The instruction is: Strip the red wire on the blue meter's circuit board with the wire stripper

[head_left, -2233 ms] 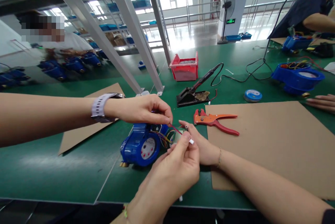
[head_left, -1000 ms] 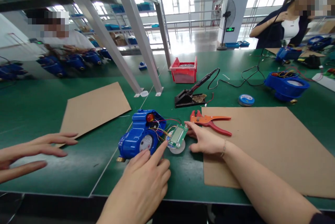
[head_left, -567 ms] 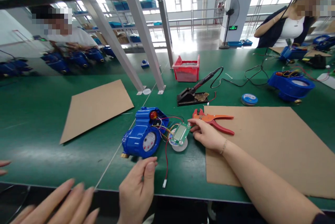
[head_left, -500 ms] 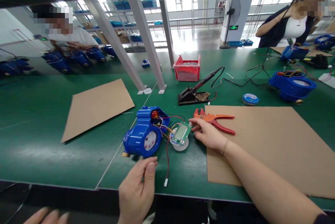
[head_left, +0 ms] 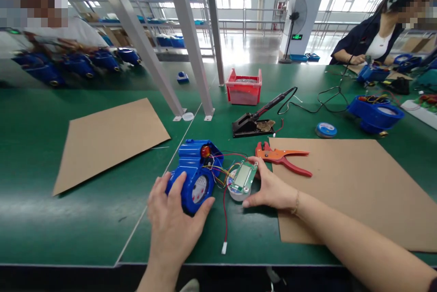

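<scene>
A blue water meter (head_left: pixel 186 178) with a round dial lies on the green bench, its top compartment uncovered and wires coming out. My left hand (head_left: pixel 174 219) grips its near part, fingers over the left side and thumb by the dial. To the right, a green circuit board with a display (head_left: pixel 243 176) rests tilted on a round whitish housing (head_left: pixel 239 195); wires link it to the meter. My right hand (head_left: pixel 271 187) holds this board and housing from the right, fingers behind, thumb in front. A red lead with a white connector (head_left: pixel 224 247) hangs toward me.
Orange-red wire strippers (head_left: pixel 283 157) lie partly on a cardboard sheet (head_left: pixel 348 192). Behind are a soldering iron in its stand (head_left: pixel 252 123), a red bin (head_left: pixel 244 89) and a solder spool (head_left: pixel 326 130). Another cardboard sheet (head_left: pixel 112 146) lies left. Two people sit across the bench.
My left hand has moved up from the bench edge onto the water meter and opened around it. My right hand has closed in around the board. Fingertips at the bottom left are gone.
</scene>
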Demonstrator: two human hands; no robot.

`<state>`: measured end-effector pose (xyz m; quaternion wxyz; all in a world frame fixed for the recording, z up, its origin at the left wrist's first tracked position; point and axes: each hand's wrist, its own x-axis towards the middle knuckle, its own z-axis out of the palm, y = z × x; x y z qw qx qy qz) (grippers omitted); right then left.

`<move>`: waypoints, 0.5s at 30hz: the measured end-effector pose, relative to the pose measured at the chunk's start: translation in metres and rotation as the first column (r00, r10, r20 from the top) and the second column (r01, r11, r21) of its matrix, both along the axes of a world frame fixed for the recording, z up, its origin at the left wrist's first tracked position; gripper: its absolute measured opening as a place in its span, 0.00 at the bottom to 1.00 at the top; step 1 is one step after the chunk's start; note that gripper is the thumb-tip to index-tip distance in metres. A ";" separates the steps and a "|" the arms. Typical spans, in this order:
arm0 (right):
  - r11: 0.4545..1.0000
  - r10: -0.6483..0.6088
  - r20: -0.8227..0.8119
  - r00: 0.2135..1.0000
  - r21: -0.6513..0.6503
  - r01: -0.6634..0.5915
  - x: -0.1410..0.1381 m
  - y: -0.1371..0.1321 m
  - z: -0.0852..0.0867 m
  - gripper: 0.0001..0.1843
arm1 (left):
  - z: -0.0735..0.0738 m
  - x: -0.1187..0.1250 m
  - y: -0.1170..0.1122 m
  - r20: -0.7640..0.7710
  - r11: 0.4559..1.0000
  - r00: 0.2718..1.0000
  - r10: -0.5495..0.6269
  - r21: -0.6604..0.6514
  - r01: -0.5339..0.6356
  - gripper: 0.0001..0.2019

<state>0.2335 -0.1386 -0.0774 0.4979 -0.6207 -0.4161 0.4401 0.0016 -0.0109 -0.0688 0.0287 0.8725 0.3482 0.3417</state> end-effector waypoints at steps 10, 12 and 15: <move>0.987 -0.127 -0.059 0.990 0.091 0.132 -0.016 0.018 -0.010 0.54 | -0.003 -0.006 0.012 -0.078 0.995 0.995 -0.057 0.076 0.063 0.38; 0.987 -0.125 -0.087 0.988 0.091 0.132 -0.017 0.019 -0.010 0.55 | -0.002 -0.007 0.013 -0.086 0.994 0.994 -0.062 0.082 0.069 0.38; 0.986 -0.122 -0.122 0.985 0.095 0.134 -0.016 0.019 -0.010 0.56 | -0.001 -0.008 0.013 -0.098 0.993 0.993 -0.073 0.089 0.082 0.38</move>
